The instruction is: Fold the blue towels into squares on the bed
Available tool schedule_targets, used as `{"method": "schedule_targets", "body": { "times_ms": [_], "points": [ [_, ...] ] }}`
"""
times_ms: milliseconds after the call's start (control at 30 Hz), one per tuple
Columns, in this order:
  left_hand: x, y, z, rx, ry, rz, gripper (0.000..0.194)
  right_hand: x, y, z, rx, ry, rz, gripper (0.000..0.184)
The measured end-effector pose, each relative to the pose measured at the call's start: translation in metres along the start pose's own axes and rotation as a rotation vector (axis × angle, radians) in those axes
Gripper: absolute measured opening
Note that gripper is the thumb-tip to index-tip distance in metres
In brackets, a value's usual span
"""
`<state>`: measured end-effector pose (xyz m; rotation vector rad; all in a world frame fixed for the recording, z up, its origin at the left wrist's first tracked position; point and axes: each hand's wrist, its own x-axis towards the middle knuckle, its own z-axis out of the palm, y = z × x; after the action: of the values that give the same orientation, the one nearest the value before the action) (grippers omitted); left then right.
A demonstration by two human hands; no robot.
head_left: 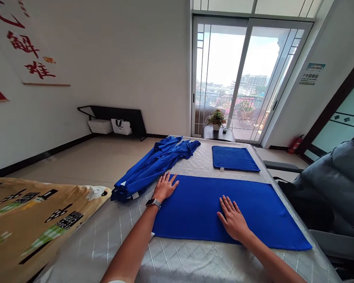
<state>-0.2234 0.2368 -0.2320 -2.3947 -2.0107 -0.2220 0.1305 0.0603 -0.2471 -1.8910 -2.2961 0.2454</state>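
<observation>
A blue cloth [194, 212] is spread flat in a long rectangle on the quilted pale mattress [191, 255]. My left hand [165, 186] lies with fingers apart on its far left corner, a watch on that wrist. On the middle of the same cloth rests my right hand [232, 221], palm down and fingers stretched out. Beyond my left hand, several blue cloths [156, 165] lie in a loose, crumpled heap. A smaller blue cloth [234, 158], folded into a neat rectangle with a white tag at its near edge, lies farther back on the right.
To the left is a tan printed cover [47, 220]. A dark grey jacket [339, 188] is piled along the right side. Past the mattress's far edge, a potted plant [216, 120] stands on a small dark table [212, 133] before the glass sliding doors [247, 78].
</observation>
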Motion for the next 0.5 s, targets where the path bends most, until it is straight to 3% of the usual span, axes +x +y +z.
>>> {"method": "schedule_targets", "body": {
  "times_ms": [100,333,400,500],
  "points": [
    [0.001,0.0,0.0,-0.006,0.004,-0.004,0.06,-0.014,0.049,0.001,-0.057,0.039,0.125,0.075],
    [0.004,-0.005,0.005,-0.032,0.016,0.002,0.061,-0.074,0.2,0.004,-0.233,0.152,0.471,0.083],
    [0.004,-0.004,0.004,-0.047,0.049,0.012,0.06,-0.085,0.222,0.004,-0.234,0.168,0.479,0.087],
    [0.0,-0.001,-0.003,-0.054,0.191,0.052,0.058,-0.091,0.232,0.005,-0.227,0.2,0.462,0.088]
  ]
}}
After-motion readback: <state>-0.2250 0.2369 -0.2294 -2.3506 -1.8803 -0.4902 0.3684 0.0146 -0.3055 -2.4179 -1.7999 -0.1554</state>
